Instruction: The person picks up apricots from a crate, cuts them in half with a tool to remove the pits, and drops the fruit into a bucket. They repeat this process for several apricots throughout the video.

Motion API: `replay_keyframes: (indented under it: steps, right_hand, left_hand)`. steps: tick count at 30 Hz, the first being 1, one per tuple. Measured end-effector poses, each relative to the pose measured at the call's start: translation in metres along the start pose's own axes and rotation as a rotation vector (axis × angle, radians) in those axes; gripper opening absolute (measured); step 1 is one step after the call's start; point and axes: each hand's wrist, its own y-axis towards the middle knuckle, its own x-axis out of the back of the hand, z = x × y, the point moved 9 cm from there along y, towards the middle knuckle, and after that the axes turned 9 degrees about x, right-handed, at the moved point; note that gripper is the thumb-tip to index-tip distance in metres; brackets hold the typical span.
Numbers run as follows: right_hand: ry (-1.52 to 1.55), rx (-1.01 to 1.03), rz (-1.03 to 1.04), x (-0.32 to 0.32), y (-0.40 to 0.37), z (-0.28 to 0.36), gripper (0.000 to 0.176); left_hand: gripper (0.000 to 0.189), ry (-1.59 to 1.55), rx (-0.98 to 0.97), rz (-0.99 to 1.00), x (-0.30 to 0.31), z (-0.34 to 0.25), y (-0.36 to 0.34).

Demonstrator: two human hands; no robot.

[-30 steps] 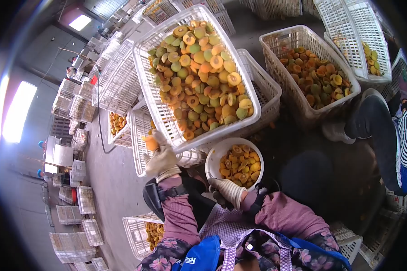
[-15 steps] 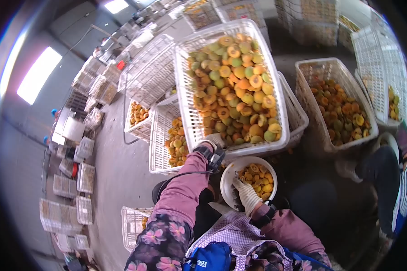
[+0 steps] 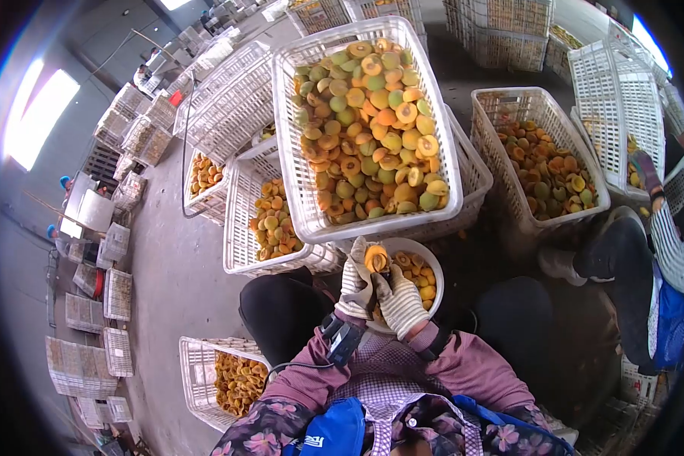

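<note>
In front of my body my two gloved hands meet over a white bucket [image 3: 435,267] of yellow-orange fruit pieces [image 3: 424,283]. My left hand [image 3: 353,285] is closed around a cut apricot [image 3: 376,258], its orange face turned up and hollow in the middle. Right beside it, my right hand [image 3: 403,301] is curled with fingertips close to the fruit. Something dark shows by its thumb, and I cannot tell what it is. Just beyond stands a white crate [image 3: 450,205] heaped with green and orange apricot halves [image 3: 372,129].
Fruit-filled crates stand left [image 3: 239,262] and right [image 3: 488,152] of the heaped one. A low crate [image 3: 194,372] of shrivelled orange pieces sits by my left leg. At right, a person's dark-clad leg [image 3: 623,251] is near. Stacked crates [image 3: 87,365] line the far left.
My left hand has come from the heaped crate's near edge to above the bucket, now with an apricot. My right hand has risen from the bucket to meet it. The view has shifted.
</note>
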Motion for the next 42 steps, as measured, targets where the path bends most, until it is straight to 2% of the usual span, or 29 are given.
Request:
replay_keyframes:
  steps: [1,3,7,9,10,12,13,14,16,17,18,20,22,23,25,26,27,28,30,31,32,34,35,36,38,39,40,41,42]
  right_hand:
    - [-0.002,-0.001,-0.007,0.002,-0.001,0.001,0.042]
    - [-0.089,0.022,0.02,0.003,-0.003,0.006,0.041]
    - [-0.23,-0.03,0.124,0.002,-0.009,0.011,0.038]
    - [-0.096,0.073,0.147,-0.016,-0.007,-0.006,0.035]
    - [-0.093,0.073,0.147,-0.024,-0.007,-0.017,0.035]
    - [0.476,0.003,0.224,-0.041,-0.011,-0.012,0.033]
    - [0.623,-0.162,0.292,-0.046,-0.021,-0.02,0.033]
    - [0.627,-0.17,0.293,-0.037,-0.023,-0.006,0.033]
    - [0.733,-0.392,0.344,-0.039,-0.034,-0.001,0.032]
    - [0.469,-0.094,0.177,-0.045,-0.017,-0.024,0.032]
    - [0.472,-0.094,0.17,-0.048,-0.016,-0.027,0.032]
    - [0.091,0.064,0.028,-0.03,-0.011,-0.02,0.034]
    - [0.13,0.066,0.061,-0.034,-0.012,-0.021,0.034]
    - [0.2,-0.007,0.097,-0.04,-0.014,-0.025,0.034]
    - [0.268,-0.087,0.13,-0.041,-0.016,-0.031,0.033]
    - [0.462,-0.215,0.248,-0.049,-0.022,-0.033,0.033]
    - [0.655,-0.347,0.368,-0.056,-0.032,-0.028,0.033]
    - [0.85,-0.485,0.486,-0.063,-0.045,-0.018,0.034]
    - [0.959,-0.519,0.485,-0.053,-0.055,0.009,0.036]
    - [1.047,-0.567,0.505,-0.054,-0.061,0.015,0.036]
    - [1.131,-0.611,0.53,-0.055,-0.063,0.019,0.037]
    - [1.176,-0.539,0.462,-0.055,-0.063,0.023,0.035]
    - [1.13,-0.549,0.376,-0.054,-0.062,0.012,0.036]
    - [1.084,-0.557,0.29,-0.051,-0.057,0.003,0.037]
    - [1.09,-0.68,0.198,-0.042,-0.054,-0.004,0.038]
    - [1.056,-0.666,0.156,-0.042,-0.048,-0.011,0.037]
    - [1.019,-0.654,0.115,-0.045,-0.043,-0.021,0.036]
    - [1.016,-0.65,0.113,-0.049,-0.038,-0.027,0.036]
    - [1.033,-0.672,0.125,-0.055,-0.034,-0.033,0.034]
  left_hand:
    - [0.032,-0.121,0.048,-0.025,0.003,0.004,0.003]
    - [0.029,0.11,0.062,-0.081,0.01,0.003,0.008]
    - [0.029,0.169,0.09,-0.166,0.026,0.006,0.01]
    - [0.03,0.303,-0.121,0.015,0.01,-0.013,0.004]
    - [0.03,0.306,-0.12,0.014,0.013,-0.016,0.004]
    - [0.014,0.393,0.116,0.051,0.014,-0.01,0.005]
    - [0.017,0.498,0.099,0.099,0.011,-0.012,0.004]
    - [0.021,0.604,0.077,0.146,0.008,-0.014,0.004]
    - [0.025,0.693,0.039,0.183,0.008,-0.013,0.006]
    - [0.024,0.681,0.03,0.174,0.011,-0.009,0.008]
    - [0.025,0.694,-0.039,0.181,0.011,-0.011,0.011]
    - [0.026,0.708,-0.11,0.191,0.004,-0.015,0.011]
    - [0.028,0.383,0.136,-0.001,0.022,-0.004,0.014]
    - [0.028,0.722,0.128,0.084,0.016,-0.005,0.015]
    - [0.027,0.79,0.114,0.115,0.014,-0.005,0.015]
    - [0.025,0.858,0.093,0.142,0.011,-0.004,0.015]
    - [0.024,0.68,0.217,0.106,0.004,-0.005,0.011]
    - [0.03,0.685,0.096,0.23,-0.021,-0.023,-0.002]
    - [0.035,0.88,0.105,0.446,-0.044,-0.029,-0.007]
    - [0.034,0.476,0.268,0.232,-0.029,-0.024,-0.003]
    - [0.035,0.272,0.11,-0.134,0.018,-0.029,0.009]
    - [0.039,-0.554,0.038,0.156,-0.017,-0.09,0.012]
    - [0.039,-0.939,0.007,0.05,0.027,-0.103,0.03]
    - [0.041,-0.812,-0.153,0.06,0.02,-0.131,0.028]
    - [0.039,-0.622,-0.064,0.281,0.001,-0.136,0.054]
    - [0.038,-0.306,-0.035,0.235,0.0,-0.127,0.079]
    - [0.038,0.225,0.001,0.155,0.003,-0.113,0.116]
    - [0.038,0.815,0.025,0.184,0.007,-0.092,0.155]
    - [0.038,1.443,-0.002,0.323,0.015,-0.056,0.189]
